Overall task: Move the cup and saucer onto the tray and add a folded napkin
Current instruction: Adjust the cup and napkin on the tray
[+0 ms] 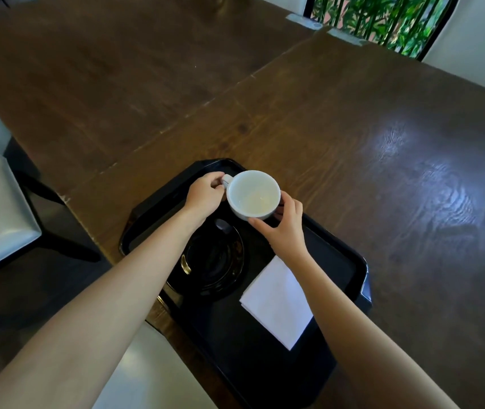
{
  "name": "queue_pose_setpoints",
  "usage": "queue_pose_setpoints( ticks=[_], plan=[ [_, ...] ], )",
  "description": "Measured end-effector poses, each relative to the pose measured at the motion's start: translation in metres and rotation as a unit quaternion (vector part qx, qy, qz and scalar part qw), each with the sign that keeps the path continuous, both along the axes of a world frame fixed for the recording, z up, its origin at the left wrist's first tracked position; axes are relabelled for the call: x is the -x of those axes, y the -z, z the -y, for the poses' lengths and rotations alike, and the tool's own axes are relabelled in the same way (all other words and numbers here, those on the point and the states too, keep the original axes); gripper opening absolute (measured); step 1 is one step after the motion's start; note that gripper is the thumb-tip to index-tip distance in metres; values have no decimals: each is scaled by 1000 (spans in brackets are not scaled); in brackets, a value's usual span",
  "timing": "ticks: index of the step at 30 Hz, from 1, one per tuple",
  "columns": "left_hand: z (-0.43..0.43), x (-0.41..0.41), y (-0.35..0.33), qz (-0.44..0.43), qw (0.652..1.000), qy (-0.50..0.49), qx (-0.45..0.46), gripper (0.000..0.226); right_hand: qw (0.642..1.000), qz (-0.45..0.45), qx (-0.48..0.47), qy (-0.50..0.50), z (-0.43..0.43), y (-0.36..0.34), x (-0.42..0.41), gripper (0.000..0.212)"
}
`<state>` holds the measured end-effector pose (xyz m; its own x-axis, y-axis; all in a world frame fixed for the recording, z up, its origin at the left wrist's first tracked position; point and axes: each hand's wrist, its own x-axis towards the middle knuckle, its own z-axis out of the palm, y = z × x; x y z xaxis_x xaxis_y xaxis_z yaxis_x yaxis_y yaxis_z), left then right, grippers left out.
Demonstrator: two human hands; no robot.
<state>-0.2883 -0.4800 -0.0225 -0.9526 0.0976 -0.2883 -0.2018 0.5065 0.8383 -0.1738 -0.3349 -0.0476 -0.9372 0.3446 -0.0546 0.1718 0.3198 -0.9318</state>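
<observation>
The white cup (253, 193) is held over the far part of the black tray (363, 268), its handle pinched by the left hand (204, 196) and its near side cupped by the spread fingers of the right hand (282, 221). The dark saucer (213, 261) and the folded white napkin (278, 302) are already lying on the tray, which rests on the worktop (382, 143). The cup-placing step is judged to be in hand; a level, centred lowering onto the saucer is called for next.

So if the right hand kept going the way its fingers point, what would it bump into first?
The white cup. The right hand already touches its side, fingers pointing toward the left hand at the handle. Past the cup comes that hand, though depth is hard to judge.
</observation>
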Motion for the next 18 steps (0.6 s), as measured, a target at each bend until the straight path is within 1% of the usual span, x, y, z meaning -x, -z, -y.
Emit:
queue_pose_setpoints(
  ticks=[6,14,18],
  plan=[
    [-3,-3,0,-8,1000,0,-15,36,1000,-1,12,8,-4,2,-2,78],
    [-8,0,0,-3,1000,12,-20,39,999,1,13,31,2,1,-6,81],
    [-3,2,-2,14,999,12,-33,48,999,18,3,28,1,-4,-9,83]
  ],
)
